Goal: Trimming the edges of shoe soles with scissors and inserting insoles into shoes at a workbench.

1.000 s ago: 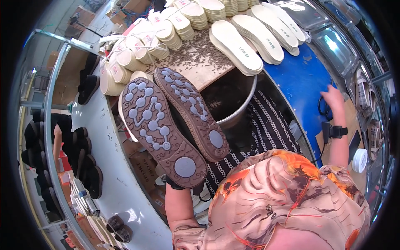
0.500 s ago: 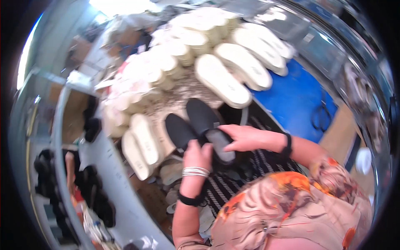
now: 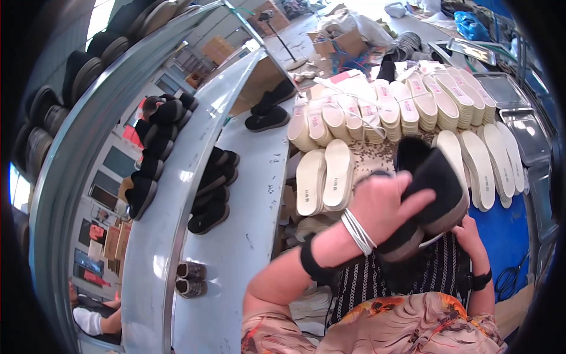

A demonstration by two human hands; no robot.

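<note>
A pair of black slip-on shoes [image 3: 439, 183] with grey-brown soles is raised in front of me, over the near edge of the worktable. My left hand [image 3: 386, 203] is closed round the shoes, its thumb and fingers pressed on the black uppers. Lower and to the right, my right hand [image 3: 470, 236] is close behind the sole; the shoes cover part of its fingers, so its grip is not clear. Just left of the shoes lie two stacks of cream insoles [image 3: 324, 177]. More cream insoles [image 3: 477, 171] lie in a row to their right.
Bundled insole stacks [image 3: 413, 106] line the table's far side. A blue sheet [image 3: 501, 227] with black scissors [image 3: 510, 277] lies at the right. On the left stands a metal rack [image 3: 236, 248] holding several dark shoes [image 3: 209, 189]. Another person's arm [image 3: 110, 321] shows beyond it.
My view has swung left toward the rack. The black shoes have come up from the table in my left hand. My right hand has moved off the shoe opening, down to the right.
</note>
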